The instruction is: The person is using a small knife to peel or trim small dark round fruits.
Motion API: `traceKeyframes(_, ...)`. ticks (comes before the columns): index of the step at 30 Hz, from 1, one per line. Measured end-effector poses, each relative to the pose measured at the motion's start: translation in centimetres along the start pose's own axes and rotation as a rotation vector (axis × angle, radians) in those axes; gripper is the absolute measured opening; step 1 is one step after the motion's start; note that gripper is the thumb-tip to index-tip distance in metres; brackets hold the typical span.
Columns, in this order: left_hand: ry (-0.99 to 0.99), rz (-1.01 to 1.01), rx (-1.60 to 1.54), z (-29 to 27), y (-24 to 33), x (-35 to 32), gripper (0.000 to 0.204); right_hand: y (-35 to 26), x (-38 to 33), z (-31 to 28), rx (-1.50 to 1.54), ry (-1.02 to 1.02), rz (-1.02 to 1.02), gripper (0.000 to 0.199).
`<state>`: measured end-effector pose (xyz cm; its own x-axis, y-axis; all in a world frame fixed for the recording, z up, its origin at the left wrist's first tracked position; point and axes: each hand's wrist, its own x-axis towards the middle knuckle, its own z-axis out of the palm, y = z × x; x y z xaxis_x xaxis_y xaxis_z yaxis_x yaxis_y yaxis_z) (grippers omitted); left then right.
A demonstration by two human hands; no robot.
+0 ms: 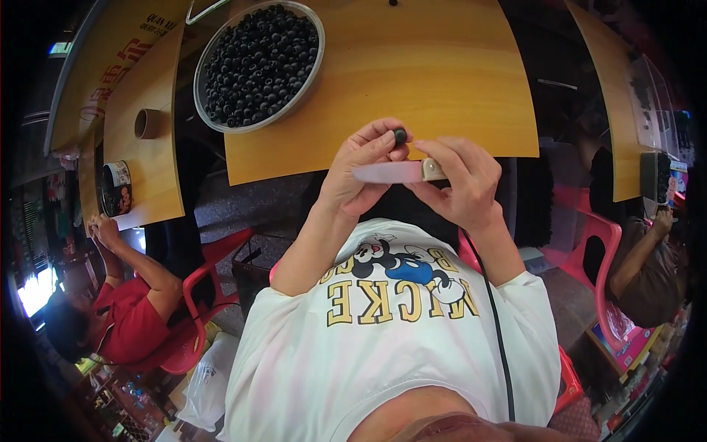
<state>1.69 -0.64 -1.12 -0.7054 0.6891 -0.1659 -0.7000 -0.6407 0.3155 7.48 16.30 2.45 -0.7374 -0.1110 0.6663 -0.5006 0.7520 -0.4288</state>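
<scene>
My left hand (347, 171) pinches a small dark, rounded, nut-like piece (400, 137) between thumb and fingertips. My right hand (465, 180) is closed around the pale handle of a knife (394, 173). The blade points left and lies across the front of my left palm, below the piece. Both hands are held close together at the near edge of the wooden table (434, 81). Beyond my left hand stands a clear round tub (254, 128), heaped with many similar dark round pieces (258, 66).
On the left table (158, 177) are a small brown cup (148, 124) and a dark container (115, 188); a person in red (143, 317) sits there on a red chair (193, 328). Another person (648, 272) works at the right table (615, 96). A cable (495, 313) hangs down my front.
</scene>
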Motion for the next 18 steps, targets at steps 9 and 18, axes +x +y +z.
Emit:
traceKeyframes(9, 0.124, -0.016, 0.051, 1.5, 0.0, -0.6, 0.017, 0.1, -0.1, -0.2, -0.153, -0.152, 0.078, 0.035)
traceKeyframes(18, 0.089, 0.001, 0.069, 0.6, -0.2, -0.5, 0.017, 0.6, -0.5, -0.1, -0.166, -0.151, 0.092, 0.034)
